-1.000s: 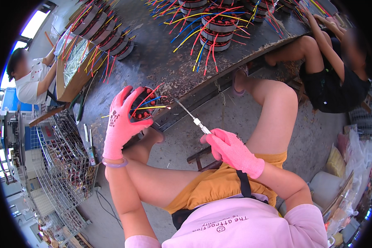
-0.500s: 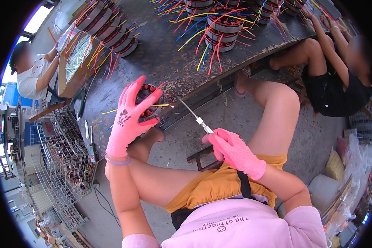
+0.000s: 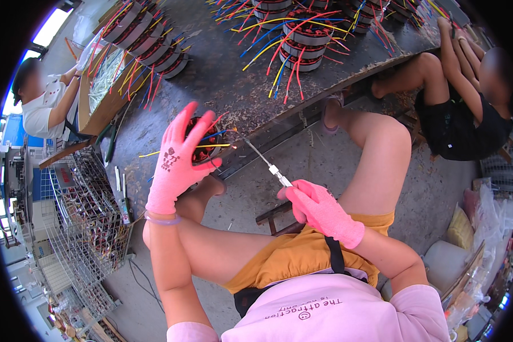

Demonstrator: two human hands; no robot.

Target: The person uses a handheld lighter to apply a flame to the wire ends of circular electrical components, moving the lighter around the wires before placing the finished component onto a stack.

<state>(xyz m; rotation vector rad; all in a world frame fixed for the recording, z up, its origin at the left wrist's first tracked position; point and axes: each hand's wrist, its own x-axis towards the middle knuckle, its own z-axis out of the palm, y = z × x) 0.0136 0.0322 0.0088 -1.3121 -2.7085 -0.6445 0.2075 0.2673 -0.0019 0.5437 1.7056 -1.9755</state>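
Note:
My left hand [image 3: 179,159], in a pink glove, wraps its fingers and thumb round a motor stator [image 3: 205,153] with dark red windings at the table's edge. A blue wire [image 3: 218,134] and a yellow wire [image 3: 215,145] stick out of it to the right, each with a small orange glow at its end. A red wire shows above them. My right hand [image 3: 325,214], gloved in pink too, is closed on a slim torch-like tool [image 3: 275,170] with a thin metal tube. Its tip is just right of the wire ends, with a small gap.
Stacked stators [image 3: 306,43] with red, blue and yellow leads stand on the worn table [image 3: 233,74], and another stack [image 3: 148,43] leans at left. A cardboard box [image 3: 94,108] and wire baskets [image 3: 85,222] are farther left. One person sits at left, another at right.
A blue wire now stretches out above the yellow one, its end glowing orange. The yellow end still glows. The tool's tip stays close to the wire ends.

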